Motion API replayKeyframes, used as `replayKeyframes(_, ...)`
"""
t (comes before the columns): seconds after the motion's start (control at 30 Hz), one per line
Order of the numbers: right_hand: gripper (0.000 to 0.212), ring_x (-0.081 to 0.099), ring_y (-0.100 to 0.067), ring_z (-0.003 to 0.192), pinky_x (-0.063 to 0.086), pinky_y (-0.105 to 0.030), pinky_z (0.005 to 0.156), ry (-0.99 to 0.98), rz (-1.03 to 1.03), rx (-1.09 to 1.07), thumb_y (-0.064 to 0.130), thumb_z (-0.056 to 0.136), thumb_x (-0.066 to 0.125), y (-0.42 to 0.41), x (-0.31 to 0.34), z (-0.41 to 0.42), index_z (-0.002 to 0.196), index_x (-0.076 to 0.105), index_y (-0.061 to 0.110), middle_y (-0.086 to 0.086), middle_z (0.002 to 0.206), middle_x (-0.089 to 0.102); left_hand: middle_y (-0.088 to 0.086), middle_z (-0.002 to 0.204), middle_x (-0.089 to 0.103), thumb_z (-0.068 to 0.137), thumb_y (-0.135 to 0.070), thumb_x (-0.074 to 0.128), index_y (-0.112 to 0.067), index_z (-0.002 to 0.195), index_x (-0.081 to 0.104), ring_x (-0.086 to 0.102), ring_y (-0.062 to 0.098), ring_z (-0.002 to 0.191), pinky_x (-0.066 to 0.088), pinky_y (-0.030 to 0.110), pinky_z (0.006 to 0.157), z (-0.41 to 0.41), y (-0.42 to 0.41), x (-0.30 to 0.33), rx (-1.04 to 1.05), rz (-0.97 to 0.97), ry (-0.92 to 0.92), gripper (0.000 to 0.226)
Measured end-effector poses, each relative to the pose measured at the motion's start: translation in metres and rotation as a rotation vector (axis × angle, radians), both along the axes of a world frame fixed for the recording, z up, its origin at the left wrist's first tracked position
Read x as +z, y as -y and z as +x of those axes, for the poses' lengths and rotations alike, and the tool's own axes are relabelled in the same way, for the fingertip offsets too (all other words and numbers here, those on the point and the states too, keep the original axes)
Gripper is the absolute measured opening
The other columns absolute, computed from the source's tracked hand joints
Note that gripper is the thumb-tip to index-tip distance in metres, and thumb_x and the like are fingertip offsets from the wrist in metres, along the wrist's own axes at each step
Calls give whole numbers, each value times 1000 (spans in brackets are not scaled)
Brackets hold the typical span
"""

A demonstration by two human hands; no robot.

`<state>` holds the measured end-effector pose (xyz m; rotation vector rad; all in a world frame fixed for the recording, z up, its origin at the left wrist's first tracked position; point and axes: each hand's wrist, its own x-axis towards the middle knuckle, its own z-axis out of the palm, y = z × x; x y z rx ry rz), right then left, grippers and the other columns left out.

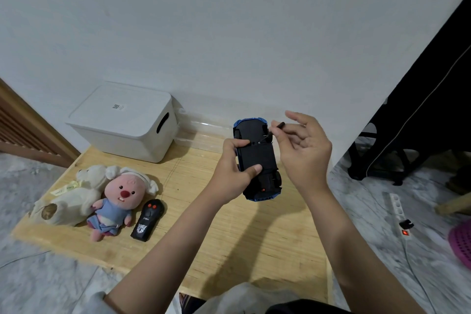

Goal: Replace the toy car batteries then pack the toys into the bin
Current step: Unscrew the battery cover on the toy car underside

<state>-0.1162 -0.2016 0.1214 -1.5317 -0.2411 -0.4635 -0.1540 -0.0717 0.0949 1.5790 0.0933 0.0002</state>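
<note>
Nearest us on the wooden surface (229, 237) lie three toys in a row at the left: one black remote (148, 220), one pink plush (119, 196) in blue clothes, and one cream plush (74, 194) beside it, the two plushes touching. Our left hand (233, 168) grips one blue car (257, 160), held upside down above the surface with its black underside facing us, thumb across the belly. Our right hand (303, 145) pinches one small dark screwdriver (274, 131), its tip at the underside near the far wheels; the other fingers are spread loose. Farther back, against the wall, one white bin (127, 122) sits overturned on the surface's far left corner
</note>
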Motion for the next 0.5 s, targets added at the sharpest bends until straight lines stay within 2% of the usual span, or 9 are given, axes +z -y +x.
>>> replayKeyframes(0.07,31,72,-18,86,58,-31,79,5,-2,20,-3,81,69,-1,2,-2,94,59,23,-10,89,73,1,116,45,86,7,60,-17,115,35,57,5,91,57,21,70,0,-1,-1,-1,1,1,46)
replayKeyframes(0.13,24,71,-19,88,58,-35,80,23,8,20,-3,80,69,-2,2,-4,90,61,17,-10,92,72,1,116,46,86,7,60,-18,115,35,58,6,92,58,23,72,0,-1,-1,-3,1,0,46)
replayKeyframes(0.3,19,66,-23,82,56,-29,72,114,-73,-72,3,74,77,-1,-6,-3,85,65,13,0,85,64,0,115,46,86,5,61,-20,114,36,59,14,97,58,32,77,0,-1,-1,9,-1,-7,46)
replayKeyframes(0.4,18,68,-24,84,57,-31,75,60,-15,-63,0,77,74,-1,-10,-4,87,66,12,-9,85,67,-3,112,46,86,5,61,-19,115,36,58,8,95,58,28,74,-1,-2,-2,13,6,-9,45)
replayKeyframes(0.5,21,69,-15,87,56,-30,80,34,-41,-12,-6,80,68,-2,-10,-6,91,68,12,-4,89,71,-6,109,46,86,6,60,-18,115,35,57,8,94,58,23,71,-2,-1,-3,16,4,-18,45)
